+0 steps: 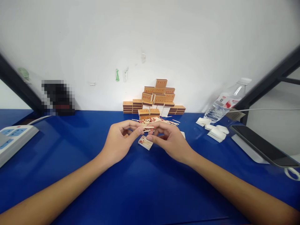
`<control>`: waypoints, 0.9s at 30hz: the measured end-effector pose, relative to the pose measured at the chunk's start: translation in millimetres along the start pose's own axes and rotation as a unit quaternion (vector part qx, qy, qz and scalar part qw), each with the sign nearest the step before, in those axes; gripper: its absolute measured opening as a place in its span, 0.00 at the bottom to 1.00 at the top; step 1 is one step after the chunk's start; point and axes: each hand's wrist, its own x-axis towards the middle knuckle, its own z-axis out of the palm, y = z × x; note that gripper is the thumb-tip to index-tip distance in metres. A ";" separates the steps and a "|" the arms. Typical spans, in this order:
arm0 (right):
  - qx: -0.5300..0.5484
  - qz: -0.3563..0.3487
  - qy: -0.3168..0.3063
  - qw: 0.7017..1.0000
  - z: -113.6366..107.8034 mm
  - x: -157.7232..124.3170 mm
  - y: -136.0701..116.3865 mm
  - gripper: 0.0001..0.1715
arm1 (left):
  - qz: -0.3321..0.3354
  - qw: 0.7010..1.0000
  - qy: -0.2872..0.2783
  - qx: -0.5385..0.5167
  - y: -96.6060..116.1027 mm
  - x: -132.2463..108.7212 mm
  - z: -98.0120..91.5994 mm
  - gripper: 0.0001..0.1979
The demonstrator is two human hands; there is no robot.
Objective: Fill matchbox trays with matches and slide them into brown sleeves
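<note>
My left hand pinches a wooden match between thumb and fingers, its red head pointing right. My right hand is close beside it, fingers curled and thumb apart from the forefinger; the forefinger is at the match's head. Below and between both hands lies a small white matchbox tray with several red-headed matches in it. Just beyond my fingers spreads a loose pile of matches, partly hidden by my hands.
Matchboxes are stacked against the wall on the blue table. At right are a tilted plastic bottle, white pieces, a phone and a cable. A power strip and a blurred dark object are at left.
</note>
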 end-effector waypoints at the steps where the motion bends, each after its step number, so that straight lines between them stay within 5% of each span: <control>1: 0.023 0.000 0.008 1.000 1.9 -0.2 -1.1 0.21 | -0.012 1.000 -0.007 -0.025 0.5 -0.6 1.4 0.11; 11: 0.114 -0.012 0.044 0.992 7.5 -1.8 -8.0 0.15 | -0.119 0.978 -0.090 -0.145 5.9 -8.1 10.3 0.15; 15: 0.092 -0.024 0.061 0.994 0.7 0.1 -8.3 0.15 | 0.002 0.994 -0.088 0.058 -0.8 -3.1 0.5 0.12; 19: 0.009 -0.029 0.058 0.998 -15.5 3.5 0.4 0.14 | 0.165 0.936 -0.153 0.271 -12.5 1.7 -11.6 0.16; 22: -0.082 -0.028 0.019 0.996 -24.9 5.7 7.8 0.13 | 0.174 0.908 -0.214 0.315 -18.4 0.9 -14.5 0.27; 27: -0.236 -0.067 -0.027 0.969 -28.1 6.2 10.8 0.04 | 0.163 0.906 -0.233 0.314 -21.7 -1.4 -11.9 0.27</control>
